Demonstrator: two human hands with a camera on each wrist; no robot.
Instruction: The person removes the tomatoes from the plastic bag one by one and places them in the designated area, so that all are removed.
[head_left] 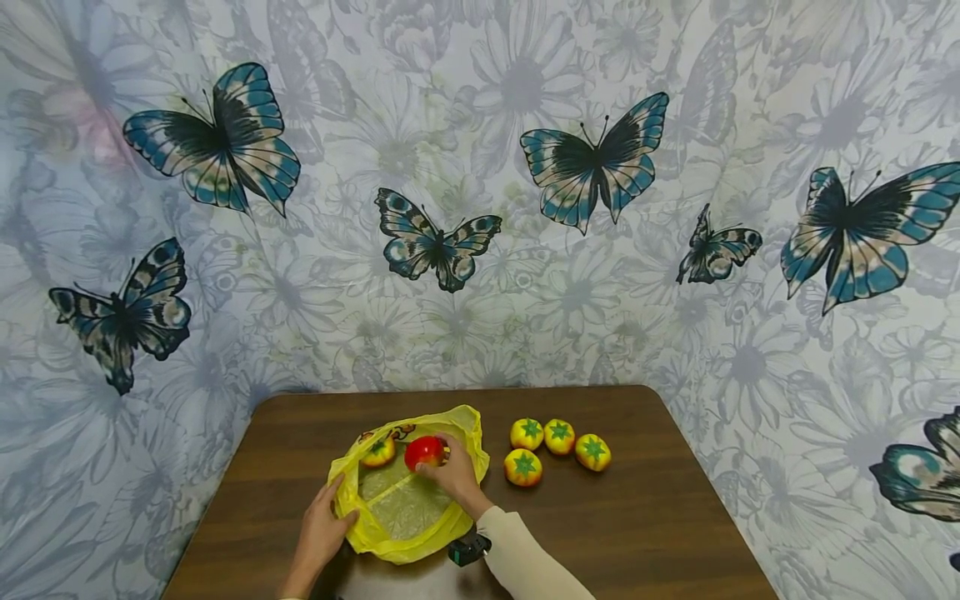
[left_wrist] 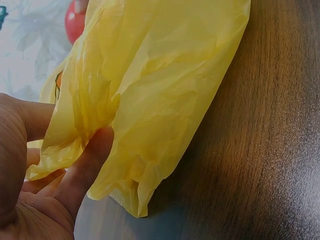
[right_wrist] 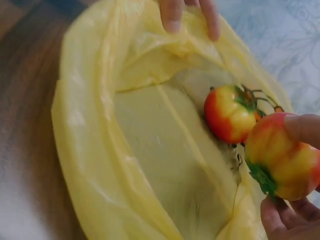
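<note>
A yellow plastic bag (head_left: 397, 550) lies on the table with its mouth spread wide. My left hand (head_left: 318, 531) grips its left rim, thumb outside and fingers inside, as the left wrist view shows. Above the bag's opening, my right hand (head_left: 459, 477) holds a red and yellow tomato (head_left: 422, 452) between thumb and fingers. In the right wrist view this tomato's green leafy top points down and to the left. Another tomato (right_wrist: 230, 114) sits inside the bag, near its far left side. The tomatoes look glossy, possibly artificial.
Several yellow-red tomatoes (head_left: 522, 467) with green star-shaped tops stand grouped on the brown wooden table (head_left: 637, 533), right of the bag. A small black device (head_left: 469, 548) is at my right wrist. A wall with butterfly pictures (head_left: 438, 242) rises behind the table.
</note>
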